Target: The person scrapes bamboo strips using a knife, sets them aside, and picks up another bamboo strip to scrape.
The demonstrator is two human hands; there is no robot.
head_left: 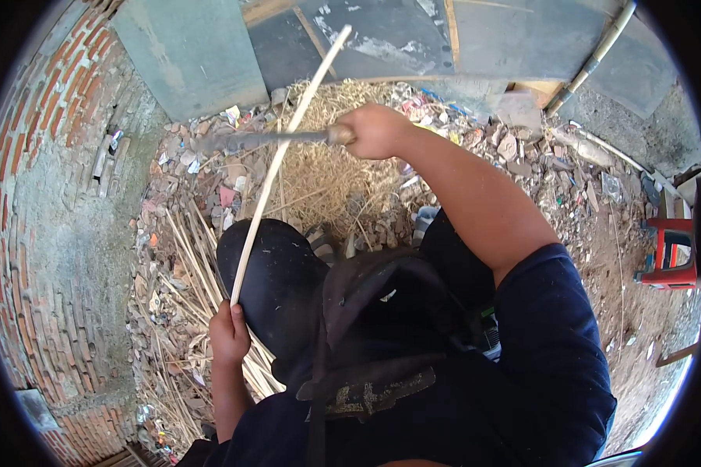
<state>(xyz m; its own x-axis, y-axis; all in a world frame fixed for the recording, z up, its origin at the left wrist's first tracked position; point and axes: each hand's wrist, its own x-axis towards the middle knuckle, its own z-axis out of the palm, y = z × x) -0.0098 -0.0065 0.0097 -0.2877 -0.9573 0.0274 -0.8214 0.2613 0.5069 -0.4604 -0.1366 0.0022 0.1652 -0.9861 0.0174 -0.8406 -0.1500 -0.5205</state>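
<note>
Beside my left knee, my left hand is closed round the lower end of a long pale bamboo strip. The strip slants up and away to the right, past my knee. My right hand grips the wooden handle of a long-bladed knife, its blade pointing left. That blade lies across the upper part of the strip; whether it cuts into it I cannot tell. Its tip is blurred. Below the blade, on the ground, spreads a heap of thin shavings.
More split strips lie on the ground at my left. A brick wall rises on the left, and grey panels stand ahead. Rubble and litter cover the ground. A red stool stands at the right.
</note>
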